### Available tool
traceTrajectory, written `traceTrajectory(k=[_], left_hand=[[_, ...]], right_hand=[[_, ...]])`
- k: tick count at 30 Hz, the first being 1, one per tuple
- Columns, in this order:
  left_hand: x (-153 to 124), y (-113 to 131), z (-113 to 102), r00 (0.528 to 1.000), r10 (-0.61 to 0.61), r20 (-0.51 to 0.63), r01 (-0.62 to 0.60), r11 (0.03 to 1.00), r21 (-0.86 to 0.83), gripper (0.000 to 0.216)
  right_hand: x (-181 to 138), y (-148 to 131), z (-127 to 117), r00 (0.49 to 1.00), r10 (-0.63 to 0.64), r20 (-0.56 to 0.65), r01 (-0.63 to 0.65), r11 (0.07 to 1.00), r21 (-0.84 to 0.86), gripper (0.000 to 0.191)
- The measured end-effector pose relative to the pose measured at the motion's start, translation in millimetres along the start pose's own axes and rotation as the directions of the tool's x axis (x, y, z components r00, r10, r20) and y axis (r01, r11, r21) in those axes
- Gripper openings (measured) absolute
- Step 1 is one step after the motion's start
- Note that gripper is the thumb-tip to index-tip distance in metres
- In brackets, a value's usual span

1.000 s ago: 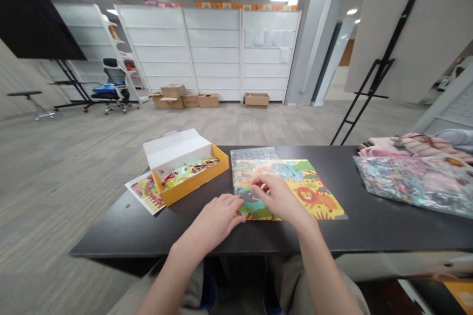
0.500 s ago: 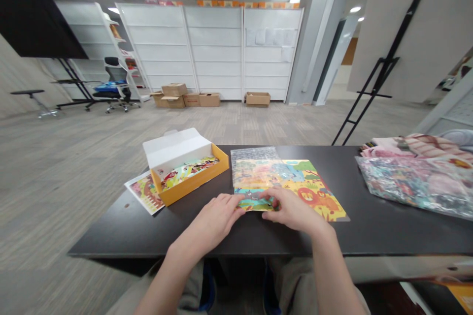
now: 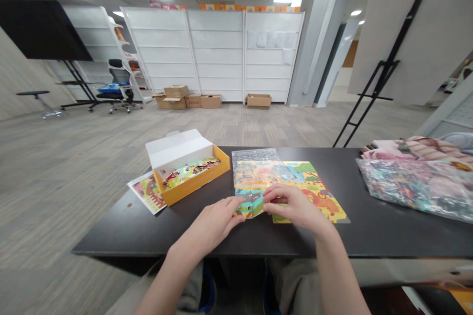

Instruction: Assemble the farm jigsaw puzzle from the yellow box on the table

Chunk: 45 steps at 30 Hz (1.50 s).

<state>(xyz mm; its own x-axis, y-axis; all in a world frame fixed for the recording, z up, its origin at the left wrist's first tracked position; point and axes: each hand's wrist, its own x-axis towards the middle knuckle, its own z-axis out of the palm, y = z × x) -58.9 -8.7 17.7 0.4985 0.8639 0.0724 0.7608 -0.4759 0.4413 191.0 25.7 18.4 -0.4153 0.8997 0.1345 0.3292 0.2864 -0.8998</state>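
Right of yellow box [image 3: 199, 180]: left hand [image 3: 220, 215], loosely curled, seemingly steadies picture piece [image 3: 253, 203]; right hand [image 3: 297, 205] pinches its edge.

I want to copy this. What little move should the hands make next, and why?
Perhaps the right hand should slowly ease up the right side of the picture section while the left hand steadies the left. The hands are at its opposite sides and its lower right corner looks apart from the lion picture, so going gently might avoid bends.
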Motion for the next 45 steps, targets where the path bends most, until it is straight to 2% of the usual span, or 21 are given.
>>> traceTrajectory(k=[7, 14, 20, 28, 32, 38, 41, 45], left_hand=[[0, 2, 2, 1.000, -0.019, -0.019, 0.019, 1.000, 0.024, 0.045], [-1, -2, 7, 0.999, -0.008, -0.032, 0.008, 1.000, -0.001, 0.046], [0, -2, 4, 0.998, -0.032, -0.052, 0.030, 0.999, -0.036, 0.056], [-8, -18, -1, 0.979, -0.014, -0.203, 0.026, 0.998, 0.059, 0.059], [-7, -11, 6, 0.970, 0.005, -0.245, 0.006, 0.999, 0.044, 0.059], [11, 14, 16, 0.982, 0.041, -0.185, -0.037, 0.999, 0.024, 0.055], [15, 19, 15, 0.991, 0.035, -0.132, -0.035, 0.999, -0.004, 0.056], [14, 21, 16, 0.992, 0.028, -0.119, -0.031, 0.999, -0.018, 0.060]], right_hand=[[3, 0, 2, 0.999, -0.001, -0.035, 0.000, 0.999, -0.037, 0.019], [-3, 4, -11, 0.998, 0.002, -0.064, 0.001, 0.999, 0.054, 0.025], [1, 6, -3, 0.999, 0.023, 0.022, -0.026, 0.994, 0.104, 0.026], [-2, 19, -6, 0.988, 0.155, -0.002, -0.154, 0.984, 0.092, 0.029], [1, 19, 1, 0.988, 0.157, 0.002, -0.157, 0.985, 0.076, 0.035], [4, 12, 4, 0.993, 0.080, 0.085, -0.087, 0.992, 0.086, 0.023], [4, 11, 4, 0.994, 0.078, 0.075, -0.084, 0.993, 0.084, 0.019], [7, 19, 9, 0.996, 0.082, 0.043, -0.083, 0.997, 0.012, 0.022]])
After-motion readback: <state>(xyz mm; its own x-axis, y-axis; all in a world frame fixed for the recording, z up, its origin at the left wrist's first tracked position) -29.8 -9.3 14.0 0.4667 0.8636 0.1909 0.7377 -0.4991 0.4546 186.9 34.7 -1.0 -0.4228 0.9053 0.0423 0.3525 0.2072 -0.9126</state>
